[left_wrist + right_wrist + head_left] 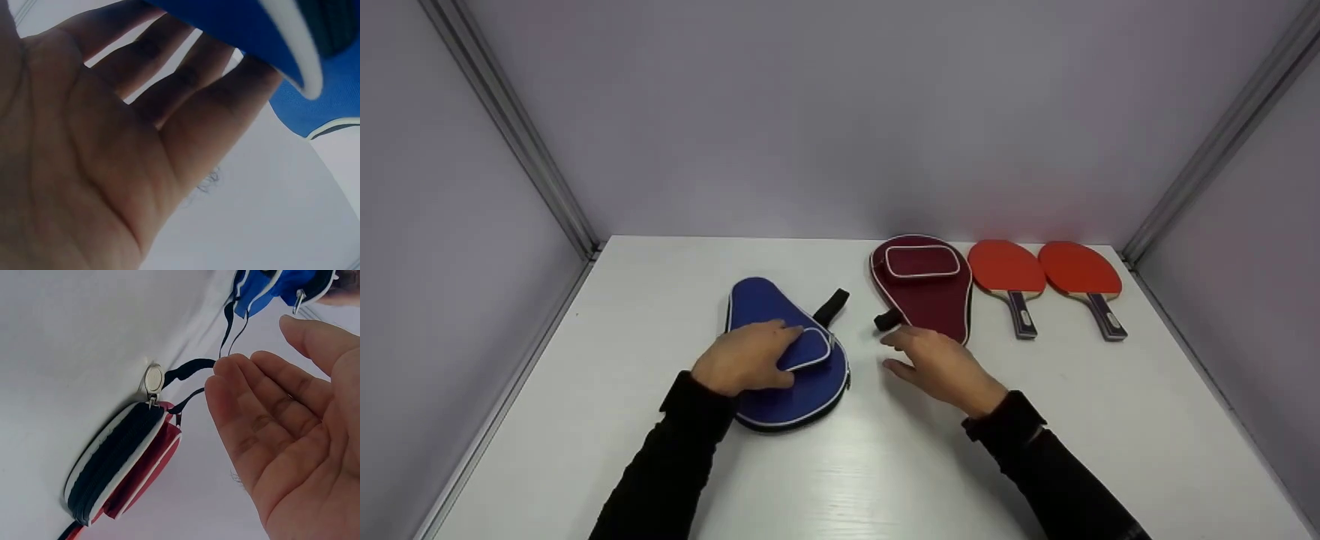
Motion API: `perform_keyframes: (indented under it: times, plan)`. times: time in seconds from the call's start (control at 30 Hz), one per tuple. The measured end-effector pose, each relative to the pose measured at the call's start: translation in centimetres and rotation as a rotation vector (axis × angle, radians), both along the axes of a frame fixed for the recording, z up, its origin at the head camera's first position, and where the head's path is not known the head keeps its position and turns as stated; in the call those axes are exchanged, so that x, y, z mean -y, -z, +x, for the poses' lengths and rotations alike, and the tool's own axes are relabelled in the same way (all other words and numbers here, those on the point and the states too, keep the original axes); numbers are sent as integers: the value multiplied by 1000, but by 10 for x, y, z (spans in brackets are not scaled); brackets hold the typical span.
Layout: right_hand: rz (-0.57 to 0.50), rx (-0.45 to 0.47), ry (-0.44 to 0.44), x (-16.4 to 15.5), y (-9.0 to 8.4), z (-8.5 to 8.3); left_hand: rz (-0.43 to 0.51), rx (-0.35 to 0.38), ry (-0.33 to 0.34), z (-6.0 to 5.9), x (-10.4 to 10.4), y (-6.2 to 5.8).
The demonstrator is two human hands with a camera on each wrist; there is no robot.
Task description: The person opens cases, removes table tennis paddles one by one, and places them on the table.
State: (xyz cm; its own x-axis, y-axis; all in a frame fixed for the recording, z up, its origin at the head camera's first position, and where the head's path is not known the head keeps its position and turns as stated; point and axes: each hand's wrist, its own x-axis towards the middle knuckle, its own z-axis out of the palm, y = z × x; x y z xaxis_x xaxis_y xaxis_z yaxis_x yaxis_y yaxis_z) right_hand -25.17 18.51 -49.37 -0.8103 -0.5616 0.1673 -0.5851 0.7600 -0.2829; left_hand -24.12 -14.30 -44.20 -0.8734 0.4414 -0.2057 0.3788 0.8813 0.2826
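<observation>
Lying flat on the white desk, the blue case is pressed under the left hand, whose flat fingers are spread on its small pocket. Its long axis points away from the person. Right of the blue case, the right hand hovers with loose fingers, holding nothing, just before the red case. Farther right, two red paddles are laid side by side.

Both arms wear long black sleeves with snug cuffs at the wrists; hands are bare
</observation>
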Motion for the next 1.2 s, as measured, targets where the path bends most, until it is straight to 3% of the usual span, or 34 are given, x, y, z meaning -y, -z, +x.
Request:
perform_keyframes:
  times: [0.47,0.73,1.0,1.2]
  plan:
    - [-12,38,-67,7,7,2,52,-45,46,2,-4,-7]
    - [-37,-50,-105,13,8,2,89,-16,100,6,-9,-14]
    - [-14,-71,-64,11,8,2,88,-23,96,2,-5,-8]
    - [9,-83,-92,11,9,3,75,-42,84,-3,-4,-2]
